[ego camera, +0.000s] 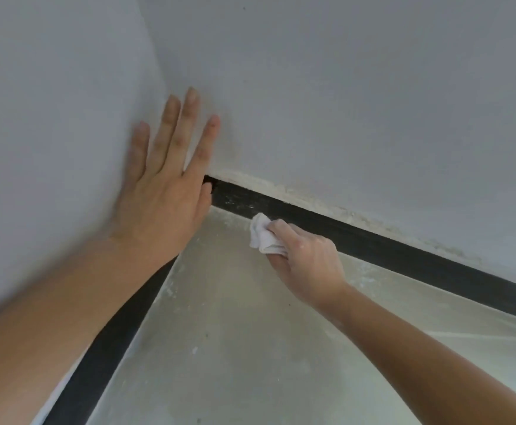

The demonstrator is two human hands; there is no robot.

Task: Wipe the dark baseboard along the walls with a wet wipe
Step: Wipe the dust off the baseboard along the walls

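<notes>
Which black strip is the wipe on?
The baseboard along the right wall: the right hand holds the wet wipe against it. The left strip has no wipe on it.

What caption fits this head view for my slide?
Right hand holds a wipe at the baseboard near the corner; left hand lies flat against the wall.

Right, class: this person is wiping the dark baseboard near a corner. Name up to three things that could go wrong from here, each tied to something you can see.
1. The wet wipe is bunched small in the right hand, so it may miss the speckled baseboard stretch by the corner.
2. The rough pale edge of the wall above could crumble onto the dark strip if rubbed.
3. The left hand, pressed flat by the corner, may mark the paint.
</notes>
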